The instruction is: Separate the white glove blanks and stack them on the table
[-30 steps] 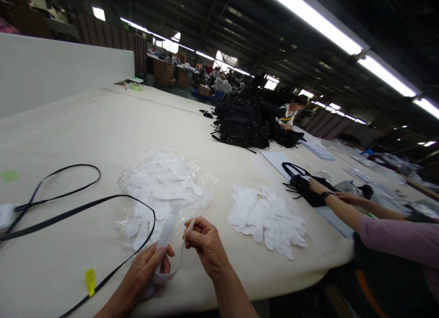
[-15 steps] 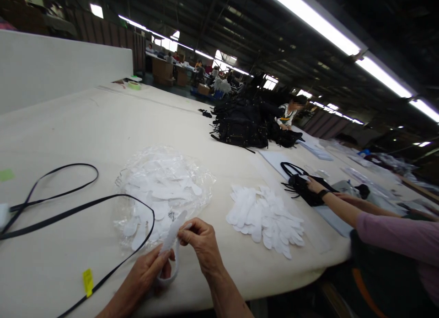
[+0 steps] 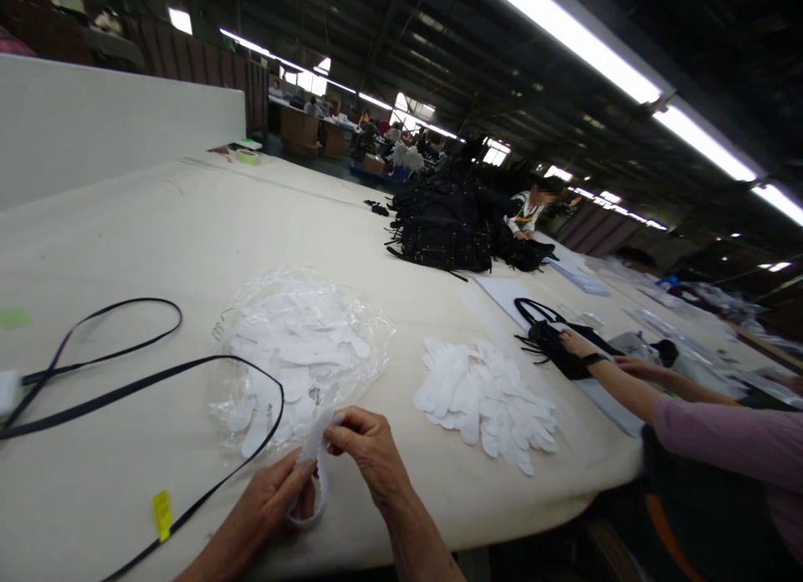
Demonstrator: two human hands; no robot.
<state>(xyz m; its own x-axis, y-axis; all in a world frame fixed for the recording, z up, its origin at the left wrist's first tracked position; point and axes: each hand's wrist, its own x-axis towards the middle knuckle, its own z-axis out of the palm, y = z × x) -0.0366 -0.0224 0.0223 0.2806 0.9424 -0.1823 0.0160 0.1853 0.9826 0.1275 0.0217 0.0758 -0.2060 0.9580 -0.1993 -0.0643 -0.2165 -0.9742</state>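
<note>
A white strip with rounded ends (image 3: 319, 431) is bent into a loop between my two hands, just above the table's near edge. My left hand (image 3: 279, 490) is closed on its lower part, thumb on top. With thumb and forefinger my right hand (image 3: 360, 440) pinches the strip's other end close to the upright one. Just beyond my hands lies a clear plastic bag (image 3: 370, 323) with many similar white pieces (image 3: 294, 323) in and on it. To the right of my right hand is a loose pile of white strips (image 3: 483, 398).
A black cord (image 3: 156, 381) with a yellow tag (image 3: 161, 515) loops across the left of the table (image 3: 156, 239). Black bags (image 3: 439, 227) are heaped farther back. At right, a co-worker's hand (image 3: 577, 345) touches a black bag (image 3: 558, 360). A tape roll (image 3: 248, 156) lies far left.
My right hand has shifted slightly lower, bringing the strip's two ends closer together. My left hand keeps its hold on the strip. The piles look the same.
</note>
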